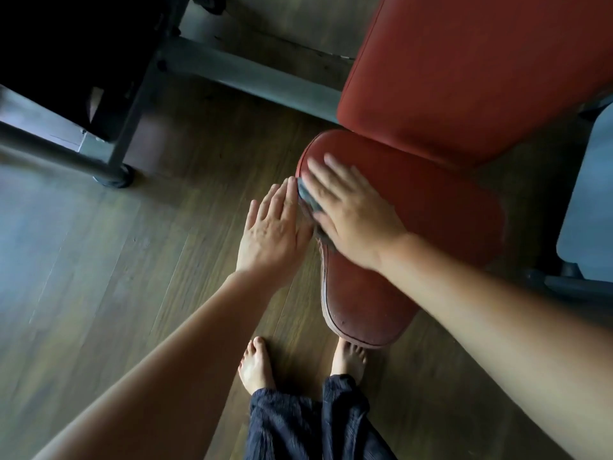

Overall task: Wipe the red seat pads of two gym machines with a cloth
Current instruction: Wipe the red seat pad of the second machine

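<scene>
Wiping under way on the first red seat pad — the second machine's pad not in sight

The right hand (348, 214) lay flat on a dark cloth (310, 199), fingers spread and pressing it down rather than clenched, at the left edge of the seat pad (424, 220); the left hand (270, 227) hung open just beside that edge, fingers straight, grasping nothing. I judged the job early or midway — whether this pad was clean I could not tell, and a second pad remained. The pad's vinyl looked worn along its piped rim, with the red backrest (481, 71) rising behind it. Dim room, wood-plank floor (99, 277), a grey steel frame (252, 78) to the left, bare feet below
</scene>
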`<state>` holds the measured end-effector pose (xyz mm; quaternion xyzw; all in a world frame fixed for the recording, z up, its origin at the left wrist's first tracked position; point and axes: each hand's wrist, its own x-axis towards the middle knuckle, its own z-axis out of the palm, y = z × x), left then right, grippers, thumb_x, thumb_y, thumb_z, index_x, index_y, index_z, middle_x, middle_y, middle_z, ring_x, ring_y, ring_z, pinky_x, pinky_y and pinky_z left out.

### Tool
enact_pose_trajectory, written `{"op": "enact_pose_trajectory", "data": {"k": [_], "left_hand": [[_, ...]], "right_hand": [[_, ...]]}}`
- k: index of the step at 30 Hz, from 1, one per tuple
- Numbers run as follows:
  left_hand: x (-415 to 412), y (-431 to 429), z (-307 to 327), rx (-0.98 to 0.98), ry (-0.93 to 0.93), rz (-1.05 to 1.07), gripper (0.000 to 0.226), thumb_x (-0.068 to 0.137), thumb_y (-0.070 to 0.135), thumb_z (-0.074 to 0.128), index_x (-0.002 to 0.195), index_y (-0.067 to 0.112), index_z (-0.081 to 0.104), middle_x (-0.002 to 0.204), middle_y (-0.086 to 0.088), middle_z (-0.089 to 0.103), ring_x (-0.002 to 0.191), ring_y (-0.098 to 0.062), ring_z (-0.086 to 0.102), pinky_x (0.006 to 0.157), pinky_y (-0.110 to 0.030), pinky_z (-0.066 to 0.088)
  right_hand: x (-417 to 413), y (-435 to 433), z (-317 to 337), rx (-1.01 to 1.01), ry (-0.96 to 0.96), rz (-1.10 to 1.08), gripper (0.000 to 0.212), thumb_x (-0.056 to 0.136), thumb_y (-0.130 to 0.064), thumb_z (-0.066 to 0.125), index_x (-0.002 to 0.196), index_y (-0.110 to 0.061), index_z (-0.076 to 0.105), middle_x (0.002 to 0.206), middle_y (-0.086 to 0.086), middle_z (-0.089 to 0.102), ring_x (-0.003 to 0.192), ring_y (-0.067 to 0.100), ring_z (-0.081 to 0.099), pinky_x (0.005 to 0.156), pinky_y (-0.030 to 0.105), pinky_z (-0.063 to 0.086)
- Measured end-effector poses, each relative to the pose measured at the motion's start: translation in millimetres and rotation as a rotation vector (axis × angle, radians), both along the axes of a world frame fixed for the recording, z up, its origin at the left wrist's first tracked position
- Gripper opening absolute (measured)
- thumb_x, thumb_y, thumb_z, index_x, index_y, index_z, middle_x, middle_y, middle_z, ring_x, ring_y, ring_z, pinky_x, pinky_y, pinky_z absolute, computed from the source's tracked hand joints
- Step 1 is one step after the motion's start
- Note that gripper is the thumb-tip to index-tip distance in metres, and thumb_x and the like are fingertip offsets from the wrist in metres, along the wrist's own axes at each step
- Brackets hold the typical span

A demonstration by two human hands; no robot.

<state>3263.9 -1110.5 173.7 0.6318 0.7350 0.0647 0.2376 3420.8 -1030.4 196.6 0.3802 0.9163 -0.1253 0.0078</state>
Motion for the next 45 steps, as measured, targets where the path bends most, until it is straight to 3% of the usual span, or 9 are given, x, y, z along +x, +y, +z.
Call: {"op": "enact_pose_trajectory", "data": {"k": [4,9,16,22,28,34,36,40,45], "left_hand": [[2,-6,0,-0.001,0.005,-0.015,0.07,0.107,0.054,0.026,0.164,0.019,0.006,0.17,0.002,0.017,0.158,-0.017,0.009,0.128,-0.046,0.012],[5,-6,2,-0.01,0.024,-0.008,0.071,0.106,0.055,0.025,0.164,0.018,0.006,0.171,0.0,0.016,0.158,-0.017,0.007,0.129,-0.044,0.008],[12,-23,8,-0.027,0.005,-0.03,0.072,0.106,0.056,0.024,0.164,0.018,0.004,0.171,-0.002,0.013,0.158,-0.019,0.008,0.128,-0.047,0.013],[13,-34,12,-0.013,0.025,-0.072,0.071,0.105,0.055,0.026,0.164,0.018,0.008,0.171,-0.002,0.013,0.158,-0.02,0.009,0.128,-0.047,0.013],[13,-41,17,0.005,0.021,-0.139,0.067,0.105,0.044,0.032,0.164,0.018,0.013,0.171,-0.003,0.013,0.158,-0.022,0.008,0.127,-0.049,0.016],[15,-44,20,0.071,0.026,-0.225,0.066,0.106,0.049,0.04,0.162,0.02,0.023,0.17,-0.002,0.018,0.158,-0.021,0.012,0.127,-0.048,0.015],[17,-42,24,0.083,0.028,-0.232,0.063,0.106,0.046,0.041,0.161,0.019,0.026,0.169,-0.002,0.021,0.158,-0.021,0.013,0.127,-0.048,0.016],[27,-34,28,0.105,0.038,-0.297,0.058,0.106,0.043,0.042,0.158,0.017,0.035,0.168,-0.003,0.025,0.157,-0.021,0.015,0.128,-0.046,0.014],[41,-22,27,0.131,0.045,-0.336,0.062,0.103,0.043,0.045,0.157,0.015,0.037,0.168,-0.003,0.025,0.157,-0.023,0.016,0.128,-0.044,0.012]], "right_hand": [[20,-4,2,-0.042,-0.003,0.112,0.06,0.102,-0.035,0.036,0.158,-0.016,0.034,0.168,0.003,0.026,0.157,0.026,0.019,0.125,0.049,0.024],[-23,55,-6,-0.023,-0.017,-0.045,0.057,0.102,-0.034,0.036,0.156,-0.014,0.038,0.167,0.008,0.028,0.156,0.031,0.022,0.122,0.055,0.026],[44,-105,28,-0.124,-0.014,-0.137,0.06,0.102,-0.036,0.039,0.158,-0.014,0.033,0.17,0.004,0.021,0.158,0.026,0.013,0.126,0.048,0.019],[10,-49,10,-0.102,-0.07,-0.358,0.061,0.101,-0.034,0.043,0.157,-0.012,0.034,0.168,0.007,0.026,0.156,0.028,0.02,0.123,0.053,0.025],[18,-152,29,-0.104,-0.017,-0.417,0.064,0.101,-0.035,0.044,0.158,-0.01,0.031,0.169,0.009,0.022,0.157,0.029,0.015,0.125,0.052,0.021],[33,-68,6,-0.076,0.021,-0.694,0.06,0.101,-0.034,0.045,0.155,-0.01,0.038,0.166,0.009,0.03,0.155,0.031,0.022,0.122,0.054,0.025],[27,-86,9,-0.043,0.019,-0.823,0.061,0.101,-0.035,0.043,0.155,-0.008,0.037,0.166,0.011,0.03,0.156,0.032,0.021,0.124,0.052,0.024],[44,-164,19,-0.078,0.057,-0.707,0.061,0.102,-0.038,0.04,0.157,-0.01,0.035,0.167,0.009,0.027,0.157,0.029,0.018,0.124,0.048,0.02],[84,-61,-4,-0.004,0.022,-0.968,0.059,0.102,-0.035,0.042,0.153,-0.007,0.04,0.165,0.013,0.033,0.155,0.033,0.023,0.122,0.056,0.024]]}}
